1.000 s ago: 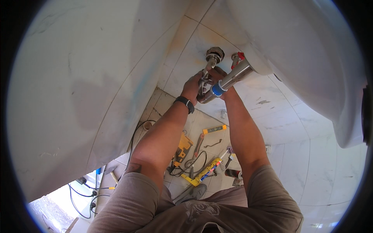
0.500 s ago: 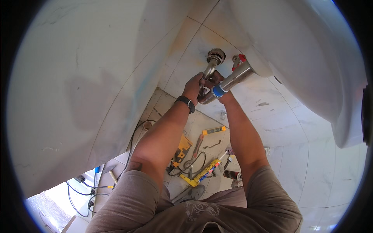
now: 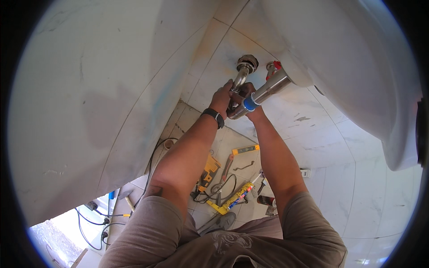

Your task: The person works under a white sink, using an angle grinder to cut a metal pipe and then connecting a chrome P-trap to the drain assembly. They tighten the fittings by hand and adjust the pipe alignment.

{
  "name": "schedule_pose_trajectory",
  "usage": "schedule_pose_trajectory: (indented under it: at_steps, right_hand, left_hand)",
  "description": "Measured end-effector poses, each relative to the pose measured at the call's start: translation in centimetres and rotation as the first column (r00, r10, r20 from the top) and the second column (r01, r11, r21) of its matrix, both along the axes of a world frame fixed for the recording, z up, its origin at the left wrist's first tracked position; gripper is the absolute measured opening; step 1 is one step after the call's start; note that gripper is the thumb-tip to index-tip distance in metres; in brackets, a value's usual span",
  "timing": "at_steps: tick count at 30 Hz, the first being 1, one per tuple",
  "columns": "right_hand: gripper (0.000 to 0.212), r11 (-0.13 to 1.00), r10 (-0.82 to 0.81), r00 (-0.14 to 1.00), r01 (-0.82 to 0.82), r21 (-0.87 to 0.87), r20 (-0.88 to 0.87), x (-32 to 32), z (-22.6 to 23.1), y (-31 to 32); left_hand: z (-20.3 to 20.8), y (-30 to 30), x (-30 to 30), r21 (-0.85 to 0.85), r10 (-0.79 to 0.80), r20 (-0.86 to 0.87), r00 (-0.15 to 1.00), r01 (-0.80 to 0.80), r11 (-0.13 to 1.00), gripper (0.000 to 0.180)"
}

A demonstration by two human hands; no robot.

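Note:
A chrome drain trap (image 3: pixel 240 113) runs from the white basin (image 3: pixel 357 67) down to a bend and up to a fitting (image 3: pixel 247 64) on the tiled wall. A blue band (image 3: pixel 250 104) circles its straight tube (image 3: pixel 273 85). My left hand (image 3: pixel 220 99), with a dark strap at the wrist, is closed around the pipe from the left, near the bend. From the right, my right hand (image 3: pixel 248 90) is closed on the same upright section, partly hidden behind the tube. The fingers of both hands nearly meet around the joint.
A red-handled valve (image 3: pixel 275 68) sits on the wall beside the tube. On the tiled floor below lie a yellow spirit level (image 3: pixel 246 150), a yellow power tool (image 3: pixel 209 173), a caulking gun (image 3: pixel 232 198) and a can (image 3: pixel 267 200). Black cables (image 3: pixel 89 223) trail at lower left.
Both hands keep their grip on the pipe, with only slight shifts of the fingers. My right forearm has moved a little to the left, and the view has shifted slightly.

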State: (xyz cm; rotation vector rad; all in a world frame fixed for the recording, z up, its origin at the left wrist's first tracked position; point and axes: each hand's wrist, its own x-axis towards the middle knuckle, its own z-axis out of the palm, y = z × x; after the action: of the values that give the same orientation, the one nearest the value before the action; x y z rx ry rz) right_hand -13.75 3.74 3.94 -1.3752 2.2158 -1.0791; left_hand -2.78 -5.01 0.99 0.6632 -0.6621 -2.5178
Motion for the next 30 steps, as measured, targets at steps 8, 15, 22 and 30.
schedule_pose_trajectory:
  at_steps: [8, 15, 22, 30]
  right_hand:
    - [0.04, 0.991, 0.121, 0.957, -0.099, -0.093, 0.265, 0.7, 1.0, -0.1]
    - [0.04, 0.99, 0.077, 0.975, -0.049, -0.135, 0.21, 2.0, 1.3, 0.1]
    - [0.04, 0.996, 0.065, 0.998, -0.066, -0.054, -0.028, 0.1, 0.2, -0.2]
    - [0.037, 0.992, 0.129, 0.975, -0.124, -0.038, 0.179, 0.2, 1.1, 0.1]
  left_hand:
    - [0.0, 0.1, 0.0, -0.019, 0.003, 0.048, 0.999, -0.002, 1.0, 0.043]
    - [-0.8, -0.1, -0.3, 0.065, 0.057, -0.072, 0.996, -0.053, 0.997, 0.041]
    - [0.0, 0.0, 0.2, -0.06, 0.021, 0.072, 0.997, -0.016, 0.998, 0.04]
    - [0.9, 0.1, 0.5, -0.142, 0.022, 0.12, 0.993, -0.005, 0.99, 0.042]
